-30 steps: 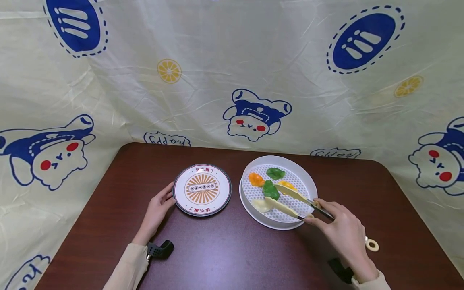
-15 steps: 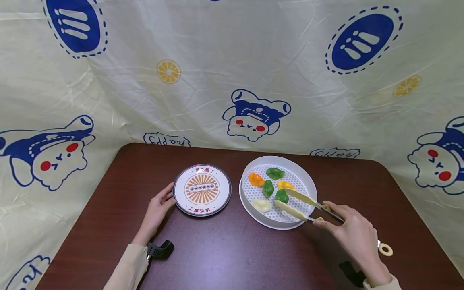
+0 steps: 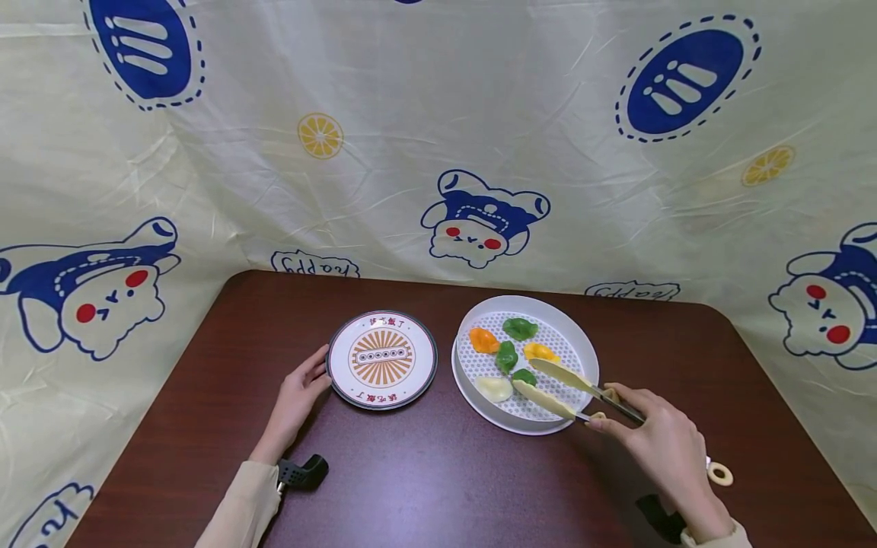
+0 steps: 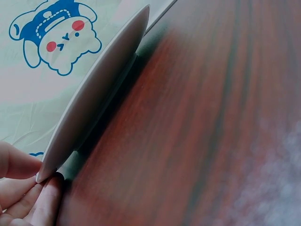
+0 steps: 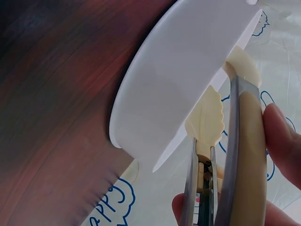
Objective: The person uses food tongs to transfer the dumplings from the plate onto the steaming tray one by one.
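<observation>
My left hand [image 3: 296, 403] pinches the near-left rim of a round white plate [image 3: 382, 358] with a red and orange print. In the left wrist view, the thumb is above the plate's edge [image 4: 96, 94] and fingers lie under it. My right hand [image 3: 661, 438] grips cream-tipped tongs [image 3: 565, 373], their arms spread over a white steamer basket [image 3: 578, 335]. A green dumpling-shaped piece [image 3: 524, 376] lies between the tong tips, partly covered by them. Around it on the perforated base are two more green pieces [image 3: 506, 356], an orange [image 3: 483, 340], a yellow [image 3: 541, 352] and a white one [image 3: 494, 389].
The brown table [image 3: 411, 487] carries the plate on the left and the basket on the right, with a narrow gap between. A pale printed sheet [image 3: 384, 190] rises behind the table's far edge.
The tongs moved right, then slightly back left. A green piece now lies apart from the other green one, nearer the basket's front. The left hand and plate stayed still.
</observation>
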{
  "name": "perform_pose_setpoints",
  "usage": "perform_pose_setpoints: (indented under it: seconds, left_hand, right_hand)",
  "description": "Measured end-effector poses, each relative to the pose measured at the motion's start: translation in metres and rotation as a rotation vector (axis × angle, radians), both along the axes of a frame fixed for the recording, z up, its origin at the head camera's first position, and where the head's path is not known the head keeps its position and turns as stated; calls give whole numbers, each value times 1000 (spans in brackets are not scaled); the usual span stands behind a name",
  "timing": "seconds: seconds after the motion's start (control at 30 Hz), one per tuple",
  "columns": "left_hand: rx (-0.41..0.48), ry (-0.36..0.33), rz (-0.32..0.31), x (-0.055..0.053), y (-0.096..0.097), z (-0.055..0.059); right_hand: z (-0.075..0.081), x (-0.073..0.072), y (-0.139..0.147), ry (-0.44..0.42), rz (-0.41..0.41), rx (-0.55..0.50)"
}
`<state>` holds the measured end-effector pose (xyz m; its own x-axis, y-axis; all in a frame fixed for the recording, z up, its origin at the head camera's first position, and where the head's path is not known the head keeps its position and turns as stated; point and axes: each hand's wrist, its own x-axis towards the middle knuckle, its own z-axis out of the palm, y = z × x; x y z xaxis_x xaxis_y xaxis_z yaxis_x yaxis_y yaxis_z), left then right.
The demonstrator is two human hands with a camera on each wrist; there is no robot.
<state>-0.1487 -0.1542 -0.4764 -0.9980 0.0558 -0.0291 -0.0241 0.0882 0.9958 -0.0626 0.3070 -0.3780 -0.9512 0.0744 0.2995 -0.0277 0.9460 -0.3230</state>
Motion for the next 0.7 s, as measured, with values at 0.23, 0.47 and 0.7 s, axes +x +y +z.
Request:
perform_pose_setpoints:
  seconds: [0.23,0.47,0.7]
  left_hand:
    - [5,-6,5,0,1,-1]
    - [-3,0,3,0,0,0]
    - [-4,13,4,0,1,-1]
  right_hand:
    - [3,0,-5,6,-9,-25]
    - [4,-2,-14,55,9,-66]
    - [3,-7,-34,121,32,-102]
